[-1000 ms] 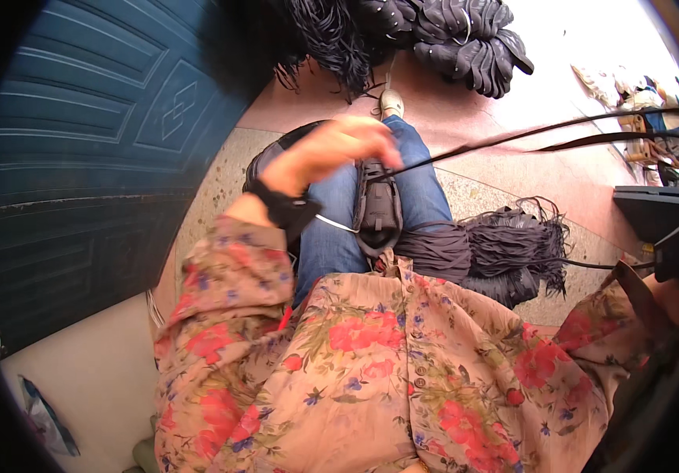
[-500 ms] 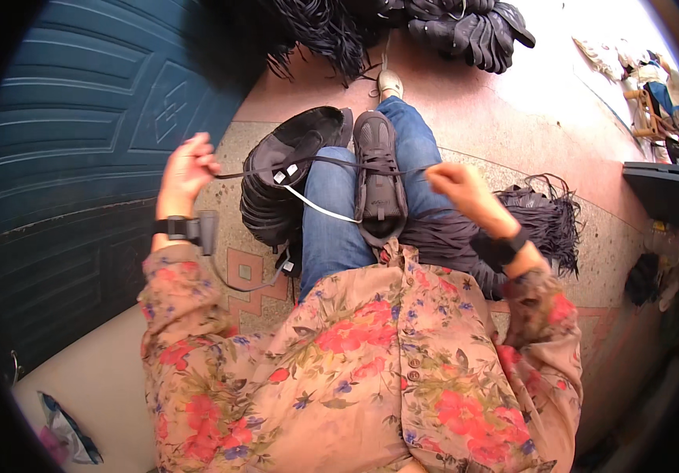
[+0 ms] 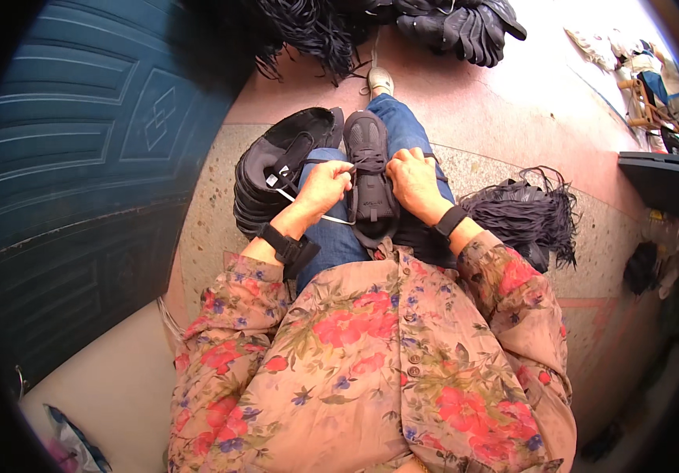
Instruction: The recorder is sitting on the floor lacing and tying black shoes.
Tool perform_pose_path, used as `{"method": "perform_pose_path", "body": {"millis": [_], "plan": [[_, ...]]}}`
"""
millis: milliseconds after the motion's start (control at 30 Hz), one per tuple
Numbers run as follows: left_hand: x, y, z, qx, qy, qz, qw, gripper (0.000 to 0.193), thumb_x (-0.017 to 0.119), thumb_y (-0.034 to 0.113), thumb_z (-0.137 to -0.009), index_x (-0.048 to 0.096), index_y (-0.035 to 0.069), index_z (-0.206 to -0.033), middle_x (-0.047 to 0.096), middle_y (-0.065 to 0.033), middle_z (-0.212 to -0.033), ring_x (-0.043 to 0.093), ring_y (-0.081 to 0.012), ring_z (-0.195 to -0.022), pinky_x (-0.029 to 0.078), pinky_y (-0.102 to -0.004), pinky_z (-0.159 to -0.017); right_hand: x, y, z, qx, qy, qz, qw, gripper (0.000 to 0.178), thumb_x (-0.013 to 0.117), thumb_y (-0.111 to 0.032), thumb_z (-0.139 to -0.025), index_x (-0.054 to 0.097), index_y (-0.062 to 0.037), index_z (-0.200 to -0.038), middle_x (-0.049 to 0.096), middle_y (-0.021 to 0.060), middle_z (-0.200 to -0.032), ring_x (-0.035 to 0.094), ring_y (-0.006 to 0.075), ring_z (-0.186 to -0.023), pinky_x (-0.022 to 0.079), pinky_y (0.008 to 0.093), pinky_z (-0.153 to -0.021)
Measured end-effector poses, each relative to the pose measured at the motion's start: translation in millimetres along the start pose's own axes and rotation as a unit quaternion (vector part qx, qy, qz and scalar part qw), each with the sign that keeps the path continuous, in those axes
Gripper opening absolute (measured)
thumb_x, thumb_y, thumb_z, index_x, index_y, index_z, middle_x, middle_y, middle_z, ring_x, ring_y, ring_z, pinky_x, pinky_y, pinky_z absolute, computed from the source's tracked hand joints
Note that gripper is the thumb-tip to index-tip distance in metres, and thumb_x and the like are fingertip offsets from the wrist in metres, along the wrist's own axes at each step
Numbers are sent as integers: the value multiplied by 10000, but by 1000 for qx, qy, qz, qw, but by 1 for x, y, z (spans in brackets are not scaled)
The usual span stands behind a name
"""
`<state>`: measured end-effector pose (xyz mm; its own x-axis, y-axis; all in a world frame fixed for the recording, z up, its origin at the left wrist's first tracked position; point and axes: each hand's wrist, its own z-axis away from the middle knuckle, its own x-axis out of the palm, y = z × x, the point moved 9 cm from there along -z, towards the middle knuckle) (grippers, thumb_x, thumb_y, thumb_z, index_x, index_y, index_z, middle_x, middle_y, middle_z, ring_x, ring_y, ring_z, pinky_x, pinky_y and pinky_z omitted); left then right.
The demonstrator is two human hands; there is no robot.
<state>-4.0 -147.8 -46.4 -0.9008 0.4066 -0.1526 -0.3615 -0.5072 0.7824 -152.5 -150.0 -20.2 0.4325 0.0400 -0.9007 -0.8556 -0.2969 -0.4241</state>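
A dark grey shoe upper (image 3: pixel 374 201) lies lengthwise between my knees, its toe pointing away from me. Dark shoelaces (image 3: pixel 369 161) run across its eyelets. My left hand (image 3: pixel 325 186) is closed on a lace at the upper's left edge, fingertips near the eyelets. On the opposite edge my right hand (image 3: pixel 417 181) is closed on the lace too, knuckles up; its fingertips are partly hidden. A loose end of lace shows beyond each hand, over my jeans (image 3: pixel 405 130).
Left of my legs stands a nested stack of black uppers (image 3: pixel 254 197) with a white cord. Laced uppers (image 3: pixel 525 213) are heaped on the right; more black ones (image 3: pixel 466 31) lie at the far end. A blue panelled door (image 3: pixel 79 158) borders the left side.
Both hands have come inward from far apart, where they held the lace stretched sideways, to the shoe upper's edges. The lace has gone slack.
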Motion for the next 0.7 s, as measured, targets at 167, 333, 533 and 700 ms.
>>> {"method": "perform_pose_path", "body": {"millis": [167, 333, 533, 700], "plan": [[-10, 6, 12, 77, 70, -115, 988, 229, 560, 172, -826, 620, -28, -920, 612, -7, -759, 510, -56, -679, 419, -218, -632, -10, 11, -1, 58, 26, -24, 998, 144, 584, -251, -744, 631, -118, -714, 548, 46, -834, 489, 239, -853, 363, 402, -671], [-22, 11, 25, 103, 163, -244, 950, 244, 569, 234, -806, 629, 14, -891, 635, -139, -755, 622, -180, -699, 460, -299, -639, -2, 13, -1, 62, -23, 7, 998, 184, 585, -278, -749, 638, -106, -711, 561, 63, -780, 510, 253, -811, 378, 413, -680], [-18, 10, 20, 123, 206, -314, 919, 161, 545, 198, -787, 617, 53, -789, 614, -120, -703, 600, -295, -701, 459, -359, -618, -4, 12, -4, 81, -52, -7, 995, 189, 571, -247, -753, 667, -86, -734, 567, 109, -773, 514, 281, -793, 406, 406, -692], [-11, 29, 21, 221, 179, -375, 883, 105, 551, 173, -772, 602, 84, -755, 602, -95, -715, 580, -280, -737, 422, -401, -606, -5, 12, -4, 73, -43, -18, 996, 203, 565, -246, -752, 666, -73, -717, 569, 125, -758, 520, 299, -768, 414, 419, -670]]}}
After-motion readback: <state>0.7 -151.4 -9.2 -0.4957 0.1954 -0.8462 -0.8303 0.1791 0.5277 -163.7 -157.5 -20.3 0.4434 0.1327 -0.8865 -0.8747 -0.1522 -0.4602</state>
